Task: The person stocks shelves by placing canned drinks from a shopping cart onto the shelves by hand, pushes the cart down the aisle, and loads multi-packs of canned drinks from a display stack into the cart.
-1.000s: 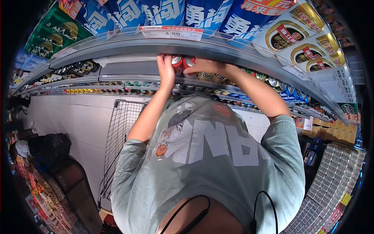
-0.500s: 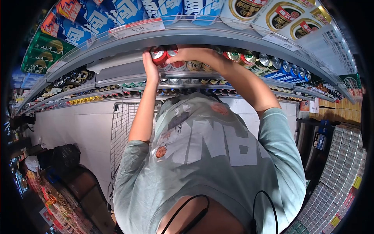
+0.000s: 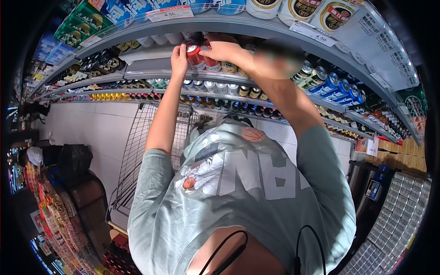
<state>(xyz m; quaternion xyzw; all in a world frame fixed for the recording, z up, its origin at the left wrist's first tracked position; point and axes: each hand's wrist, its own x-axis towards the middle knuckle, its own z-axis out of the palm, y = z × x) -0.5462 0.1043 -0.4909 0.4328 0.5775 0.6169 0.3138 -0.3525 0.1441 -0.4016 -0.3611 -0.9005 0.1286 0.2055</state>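
Left hand [image 3: 179,60] upright at the outer side of the left red can [image 3: 195,56], thumb against it, not wrapped round. Right hand [image 3: 222,49] bent over the right red can [image 3: 211,63], thumb near the gap between the two; far fingers hidden, so firmness of hold cannot be told. Both cans upright, side by side on the shelf [image 3: 151,65], gold cans [image 3: 228,67] just right. Wire cart [image 3: 146,133] below, on pale floor tiles [image 3: 107,123].
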